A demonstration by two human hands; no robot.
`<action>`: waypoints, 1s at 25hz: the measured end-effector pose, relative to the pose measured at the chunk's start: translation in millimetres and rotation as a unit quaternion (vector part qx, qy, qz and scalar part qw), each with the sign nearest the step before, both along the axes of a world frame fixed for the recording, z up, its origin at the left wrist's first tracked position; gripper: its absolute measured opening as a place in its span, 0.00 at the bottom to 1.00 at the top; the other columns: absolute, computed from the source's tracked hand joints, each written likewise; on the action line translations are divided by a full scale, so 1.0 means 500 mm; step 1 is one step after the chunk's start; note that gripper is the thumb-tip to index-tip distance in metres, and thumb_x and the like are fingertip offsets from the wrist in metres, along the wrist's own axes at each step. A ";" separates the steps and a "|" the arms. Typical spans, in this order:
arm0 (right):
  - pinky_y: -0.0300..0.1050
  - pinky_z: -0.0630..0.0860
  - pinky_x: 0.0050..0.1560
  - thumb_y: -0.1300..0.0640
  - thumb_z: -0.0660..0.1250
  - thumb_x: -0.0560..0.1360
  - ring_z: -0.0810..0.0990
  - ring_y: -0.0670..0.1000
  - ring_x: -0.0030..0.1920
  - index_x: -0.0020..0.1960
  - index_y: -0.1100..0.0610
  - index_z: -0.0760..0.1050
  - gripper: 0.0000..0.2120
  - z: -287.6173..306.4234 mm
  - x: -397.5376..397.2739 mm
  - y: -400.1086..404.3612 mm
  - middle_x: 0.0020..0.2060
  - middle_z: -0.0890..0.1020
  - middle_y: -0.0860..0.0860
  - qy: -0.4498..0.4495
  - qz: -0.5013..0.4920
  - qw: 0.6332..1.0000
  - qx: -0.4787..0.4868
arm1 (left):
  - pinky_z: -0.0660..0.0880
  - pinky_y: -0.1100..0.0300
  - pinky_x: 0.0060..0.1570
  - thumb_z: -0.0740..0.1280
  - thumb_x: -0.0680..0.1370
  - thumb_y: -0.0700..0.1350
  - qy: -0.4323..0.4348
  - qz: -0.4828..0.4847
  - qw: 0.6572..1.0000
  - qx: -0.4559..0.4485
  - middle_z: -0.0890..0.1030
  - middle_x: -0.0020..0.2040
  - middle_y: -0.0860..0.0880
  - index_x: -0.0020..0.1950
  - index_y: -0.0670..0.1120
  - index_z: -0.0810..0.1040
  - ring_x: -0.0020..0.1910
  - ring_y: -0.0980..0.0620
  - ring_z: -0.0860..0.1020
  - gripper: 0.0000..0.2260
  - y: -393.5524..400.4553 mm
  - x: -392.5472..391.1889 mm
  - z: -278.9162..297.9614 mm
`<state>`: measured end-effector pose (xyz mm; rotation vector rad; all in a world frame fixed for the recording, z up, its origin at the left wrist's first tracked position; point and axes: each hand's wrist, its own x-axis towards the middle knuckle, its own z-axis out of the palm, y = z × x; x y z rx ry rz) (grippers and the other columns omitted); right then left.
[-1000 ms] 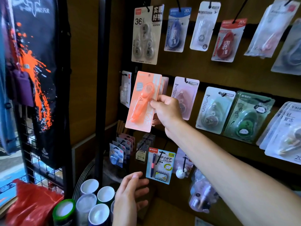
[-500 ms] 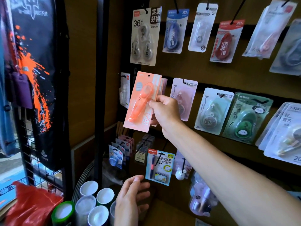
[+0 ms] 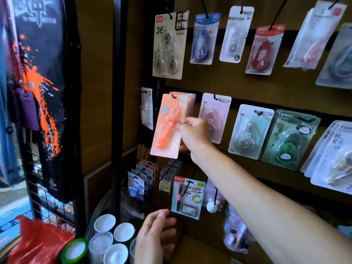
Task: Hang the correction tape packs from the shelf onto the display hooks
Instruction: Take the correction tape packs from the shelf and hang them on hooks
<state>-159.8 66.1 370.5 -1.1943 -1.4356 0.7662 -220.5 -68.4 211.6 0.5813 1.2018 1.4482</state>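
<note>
An orange correction tape pack [image 3: 167,126] is pinched at its right edge by my right hand [image 3: 194,136], which reaches in from the lower right. The pack's top hole sits on a black display hook [image 3: 173,96], in front of several similar pink packs on the same hook. Low in the view my left hand [image 3: 154,239] hovers with fingers spread, holding nothing. Other correction tape packs hang on hooks across the brown board: a triple pack [image 3: 168,46], a blue one [image 3: 203,39], a pink one [image 3: 215,117].
A black metal post [image 3: 119,92] stands left of the board. Several paper-capped tubes [image 3: 112,241] cluster at the bottom left beside a red plastic bag [image 3: 38,242]. A blue pen pack [image 3: 187,197] and small blue packs [image 3: 136,185] hang on the lower row.
My right hand has pushed the orange pack back along the hook, so its hole now sits on it. My left hand has stayed low and open.
</note>
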 end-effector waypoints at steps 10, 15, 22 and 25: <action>0.53 0.84 0.37 0.58 0.66 0.73 0.84 0.54 0.35 0.36 0.53 0.78 0.07 -0.115 0.055 0.012 0.36 0.83 0.51 0.037 -0.052 0.993 -0.096 | 0.71 0.58 0.35 0.61 0.80 0.46 0.063 0.029 0.998 0.005 0.84 0.46 0.45 0.50 0.48 0.80 0.43 0.48 0.78 0.08 -0.005 0.002 -0.031; 0.46 0.77 0.28 0.62 0.66 0.75 0.79 0.50 0.31 0.39 0.53 0.78 0.08 -0.344 0.189 -0.127 0.35 0.82 0.52 0.045 -0.030 0.992 -0.114 | 0.70 0.60 0.34 0.61 0.80 0.45 0.112 0.013 0.993 0.044 0.84 0.45 0.46 0.51 0.50 0.79 0.41 0.50 0.78 0.07 -0.004 0.052 -0.031; 0.38 0.71 0.25 0.60 0.63 0.77 0.77 0.50 0.31 0.50 0.58 0.79 0.06 -0.705 0.448 -0.241 0.40 0.83 0.54 -0.008 -0.032 0.902 -0.431 | 0.73 0.54 0.42 0.63 0.79 0.47 0.151 -0.068 0.986 0.031 0.85 0.47 0.46 0.53 0.51 0.81 0.42 0.51 0.80 0.07 -0.009 0.185 -0.120; 0.41 0.73 0.31 0.52 0.66 0.74 0.81 0.52 0.37 0.45 0.53 0.79 0.06 -0.785 0.548 -0.229 0.40 0.84 0.51 -0.195 -0.042 0.889 -0.412 | 0.73 0.57 0.38 0.62 0.79 0.46 0.154 -0.100 0.983 -0.012 0.85 0.46 0.47 0.54 0.51 0.80 0.41 0.51 0.80 0.08 0.015 0.236 -0.189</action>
